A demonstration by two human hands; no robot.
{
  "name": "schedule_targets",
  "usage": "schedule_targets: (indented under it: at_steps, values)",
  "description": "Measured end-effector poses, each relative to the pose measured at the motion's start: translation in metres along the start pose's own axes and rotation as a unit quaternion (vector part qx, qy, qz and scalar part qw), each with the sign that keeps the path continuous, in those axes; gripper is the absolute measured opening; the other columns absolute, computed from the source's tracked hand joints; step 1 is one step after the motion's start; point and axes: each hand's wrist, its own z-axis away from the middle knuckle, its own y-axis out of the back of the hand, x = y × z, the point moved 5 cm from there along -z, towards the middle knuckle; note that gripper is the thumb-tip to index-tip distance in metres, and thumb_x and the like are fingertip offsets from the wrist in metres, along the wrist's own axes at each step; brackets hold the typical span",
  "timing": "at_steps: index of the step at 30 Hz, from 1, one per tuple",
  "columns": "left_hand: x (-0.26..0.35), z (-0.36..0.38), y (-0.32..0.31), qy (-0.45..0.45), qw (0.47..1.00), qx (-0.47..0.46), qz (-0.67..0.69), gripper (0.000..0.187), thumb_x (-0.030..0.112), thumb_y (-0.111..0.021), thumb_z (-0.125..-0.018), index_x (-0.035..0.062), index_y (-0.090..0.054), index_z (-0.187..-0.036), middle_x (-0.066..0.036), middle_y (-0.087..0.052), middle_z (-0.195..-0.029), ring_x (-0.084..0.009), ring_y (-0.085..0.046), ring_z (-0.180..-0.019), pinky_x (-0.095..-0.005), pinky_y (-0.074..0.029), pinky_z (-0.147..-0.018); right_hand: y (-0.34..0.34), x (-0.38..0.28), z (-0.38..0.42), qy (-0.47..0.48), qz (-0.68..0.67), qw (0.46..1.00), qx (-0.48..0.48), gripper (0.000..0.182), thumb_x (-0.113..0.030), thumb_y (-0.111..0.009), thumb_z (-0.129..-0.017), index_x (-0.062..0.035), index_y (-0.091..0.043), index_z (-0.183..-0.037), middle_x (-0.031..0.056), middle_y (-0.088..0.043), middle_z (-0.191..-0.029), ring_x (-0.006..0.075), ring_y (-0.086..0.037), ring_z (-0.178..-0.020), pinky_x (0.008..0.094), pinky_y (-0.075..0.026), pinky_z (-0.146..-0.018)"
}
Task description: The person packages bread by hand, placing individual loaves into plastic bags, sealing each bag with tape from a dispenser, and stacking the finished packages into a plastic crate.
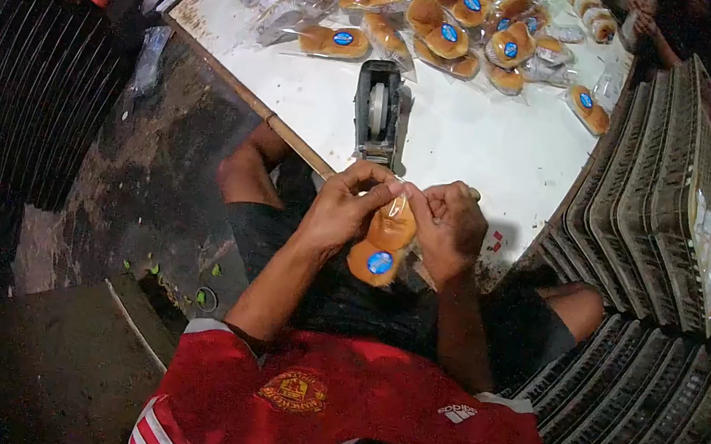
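Note:
Between my two hands hangs a bagged bread roll (393,226), golden brown, in clear plastic with a round blue label on its lower part. My left hand (353,203) pinches the top of the bag between thumb and fingers. From the other side, my right hand (450,225) pinches the same bag top, thumb close to the left thumb, its other fingers curled. The roll hangs over my lap at the table's near edge. Just beyond my hands, a black tape dispenser (378,114) with a roll of tape stands on the white table (470,147).
Several bagged bread rolls (441,31) with blue labels are heaped at the table's far side. Stacked plastic crates (648,194) rise at the right, with more crates (633,405) below. Another person's hands (643,21) show at the far right corner. Small red scraps (495,240) lie near the right edge.

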Motion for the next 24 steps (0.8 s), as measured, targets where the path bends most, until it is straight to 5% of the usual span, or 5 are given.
schedule_targets:
  at_steps: [3,8,17,19,24]
  values:
    - [0.013,0.011,0.002,-0.102,0.977,0.112,-0.148,0.017,0.016,-0.065,-0.096,0.0001,-0.062,-0.09,-0.006,-0.056,-0.094,-0.0126,-0.055,-0.088,-0.0272,-0.045,-0.075,-0.033,0.019,0.018,-0.153,-0.201,0.965,-0.072,0.027,-0.018,-0.071,-0.091,-0.0055,-0.053,-0.076,0.0052,-0.059,-0.074,0.0177,-0.058,-0.073,0.0366,-0.044,-0.062]
    - [0.034,0.034,0.01,-0.34,0.932,0.125,-0.016,0.03,0.009,-0.069,-0.089,-0.002,-0.053,-0.111,-0.011,-0.052,-0.111,-0.019,-0.058,-0.094,-0.0322,-0.049,-0.086,-0.064,0.001,0.033,-0.225,-0.54,0.771,-0.251,0.071,-0.03,-0.07,-0.09,-0.0043,-0.034,-0.145,0.0169,-0.044,-0.139,0.0266,-0.045,-0.131,0.0414,-0.037,-0.11]
    - [0.062,0.033,0.028,-0.311,0.93,0.024,-0.194,0.065,0.023,-0.079,-0.073,0.0007,-0.051,-0.127,-0.014,-0.056,-0.111,-0.0284,-0.058,-0.106,-0.0387,-0.045,-0.096,-0.088,0.0,0.001,-0.221,-0.598,0.747,-0.189,0.068,-0.04,-0.07,-0.089,-0.0004,-0.042,-0.137,0.0097,-0.056,-0.119,0.0201,-0.056,-0.11,0.0371,-0.045,-0.097]
    - [0.064,0.033,0.037,-0.294,0.932,0.056,-0.205,0.064,0.021,-0.079,-0.072,0.0007,-0.051,-0.126,-0.014,-0.056,-0.11,-0.0285,-0.058,-0.103,-0.038,-0.045,-0.094,-0.08,0.008,-0.028,-0.166,-0.252,0.952,-0.049,0.049,-0.043,-0.067,-0.093,0.0002,-0.063,-0.116,0.0096,-0.065,-0.101,0.019,-0.061,-0.092,0.033,-0.048,-0.085]
    - [0.061,0.026,0.048,-0.275,0.905,0.097,-0.308,0.063,0.021,-0.079,-0.071,0.0005,-0.051,-0.123,-0.015,-0.055,-0.11,-0.0319,-0.057,-0.103,-0.0402,-0.045,-0.093,-0.12,0.05,-0.05,-0.159,-0.117,0.973,-0.116,0.034,-0.033,-0.074,-0.088,0.0009,-0.072,-0.085,0.0119,-0.063,-0.086,0.0234,-0.062,-0.079,0.0336,-0.05,-0.072]
